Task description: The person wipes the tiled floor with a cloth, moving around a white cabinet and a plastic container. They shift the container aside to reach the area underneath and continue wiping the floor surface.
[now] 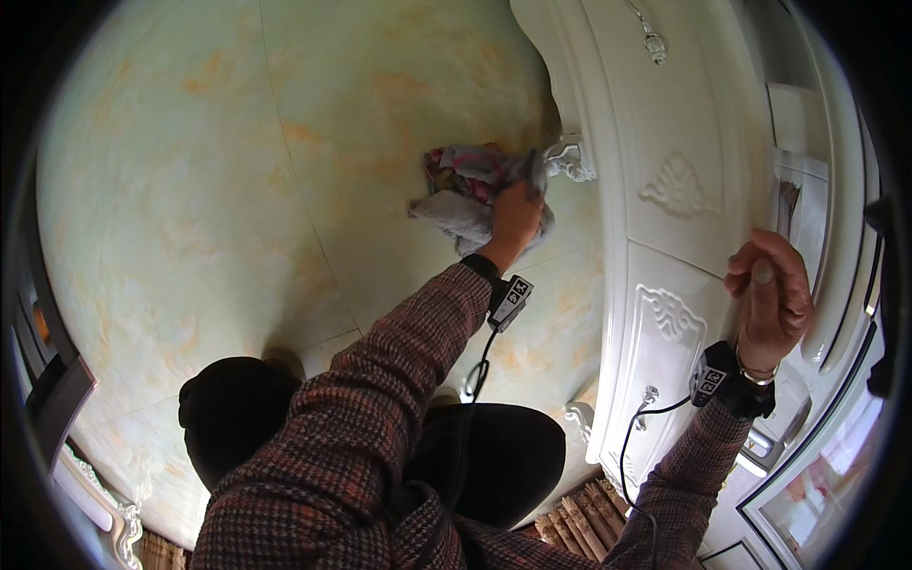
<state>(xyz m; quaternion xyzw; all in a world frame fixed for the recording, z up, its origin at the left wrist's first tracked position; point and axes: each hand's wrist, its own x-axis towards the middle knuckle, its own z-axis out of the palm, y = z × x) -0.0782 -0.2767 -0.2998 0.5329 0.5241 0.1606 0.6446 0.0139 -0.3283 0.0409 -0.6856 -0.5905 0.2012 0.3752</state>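
My left hand (pixel 516 214) grips a bunched grey cloth (pixel 456 214) with pink and red patterned parts, low over the marbled floor. The cloth lies right beside a silvery carved foot (pixel 570 160) of a white cabinet (pixel 613 214). Part of the fabric is hidden under the hand. To the right, my right hand (pixel 773 299) is raised at the cabinet's upper edge, its fingers loosely curled and nothing visible in them. Whether it touches the cabinet is hard to tell. Small devices with printed markers and cables are strapped to both wrists.
Ornate handles (pixel 655 46) and raised carvings (pixel 680 189) stand out from the cabinet front. My dark-clothed knees (pixel 491 463) are bent below. A dangling black cable (pixel 484 356) hangs from the left wrist. Pale carved furniture (pixel 128 534) stands at the lower left.
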